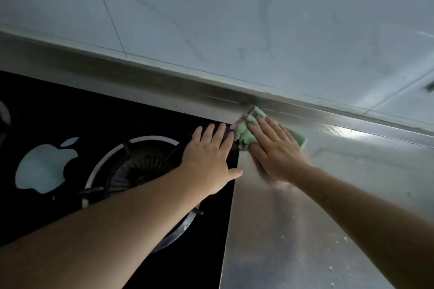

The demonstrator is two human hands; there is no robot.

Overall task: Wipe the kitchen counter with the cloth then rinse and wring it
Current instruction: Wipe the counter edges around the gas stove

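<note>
Your two hands are both in view, and there is one cloth between them and the wall. Your right hand [277, 148] lies flat on the green cloth [245, 135], fingers straight and slightly spread, pressing it down rather than gripping it. The cloth sits bunched on the steel counter [293, 230] at its far edge, close against the low steel upstand that runs below the wall tiles [211, 19], and just to the right of the hob's far right corner. One corner of the cloth sticks out beyond your fingertips toward the wall; another shows past the little-finger side of your hand.

Your left hand [209, 157] holds nothing. Its fingers are straight and close together, the thumb stretched out to the right, and the palm rests over the right edge of the black glass hob [35, 105]. Its fingertips come very near the cloth's left edge; you cannot tell whether they touch it.

On the hob you have one burner [141, 164] in view, with a white ring around it, partly covered by your left forearm. One pale apple-shaped mark [44, 166] shows on the glass to its left. Scattered pale specks lie on the counter near your right forearm.
</note>
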